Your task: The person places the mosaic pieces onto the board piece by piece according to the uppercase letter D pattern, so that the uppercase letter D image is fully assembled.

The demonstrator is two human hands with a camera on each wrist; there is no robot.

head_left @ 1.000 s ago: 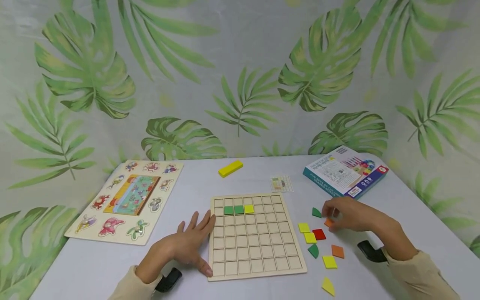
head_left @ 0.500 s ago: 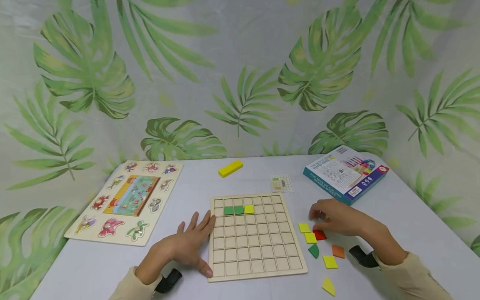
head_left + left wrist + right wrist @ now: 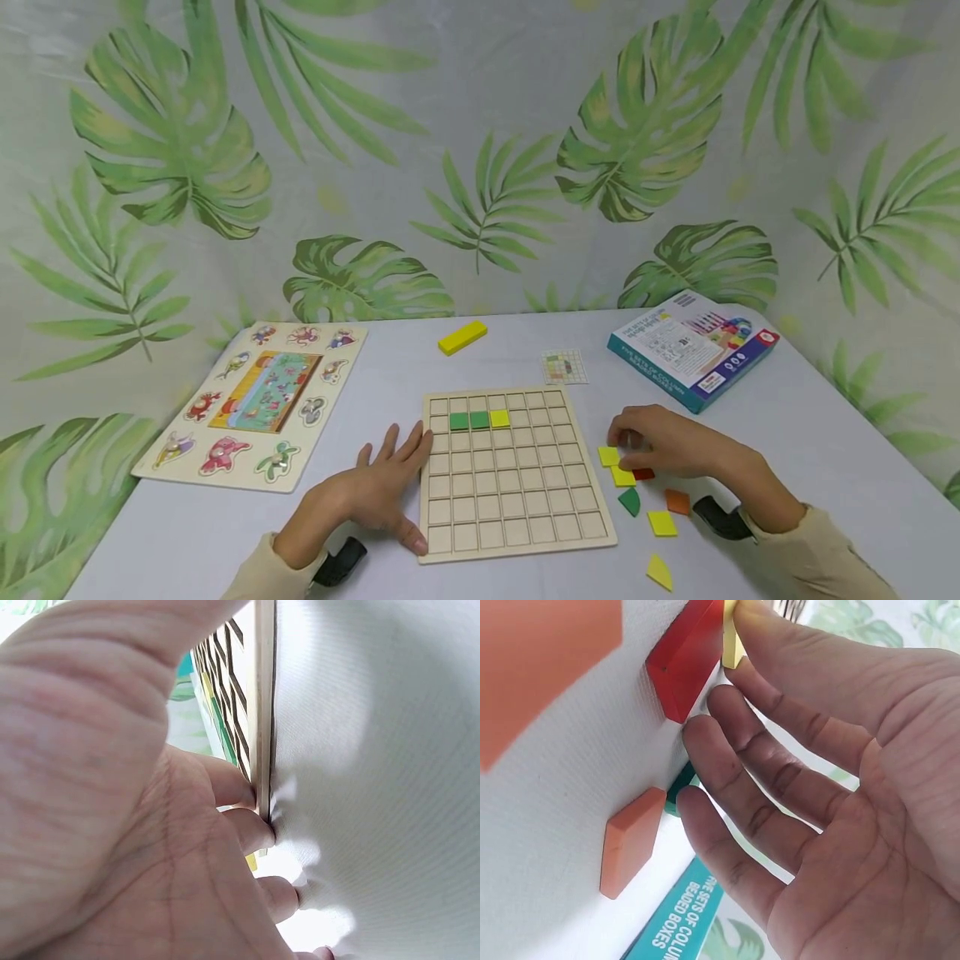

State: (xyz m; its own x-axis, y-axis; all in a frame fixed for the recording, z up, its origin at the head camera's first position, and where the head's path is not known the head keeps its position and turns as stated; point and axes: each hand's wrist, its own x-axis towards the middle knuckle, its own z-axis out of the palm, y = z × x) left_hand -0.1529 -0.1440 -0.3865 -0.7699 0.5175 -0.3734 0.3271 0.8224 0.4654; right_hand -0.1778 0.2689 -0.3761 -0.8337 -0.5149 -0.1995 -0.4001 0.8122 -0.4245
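A wooden grid board lies on the white table, with two green squares and one yellow square in a row near its top. My left hand rests spread along the board's left edge; its fingers touch that edge in the left wrist view. My right hand is over the loose pieces right of the board, fingers bent. Its thumb touches a yellow tile in the right wrist view, with the index fingertip close by. A red tile lies beside the fingertips, partly hidden from the head view.
Near the right hand lie a green quarter-round piece, an orange tile and more yellow pieces. Behind are a pattern card, a yellow block and a boxed game. An animal puzzle board lies left.
My right hand has moved left and slightly toward me, from an orange piece, past the red tile, to the yellow tiles. The left hand stays at the board's edge.
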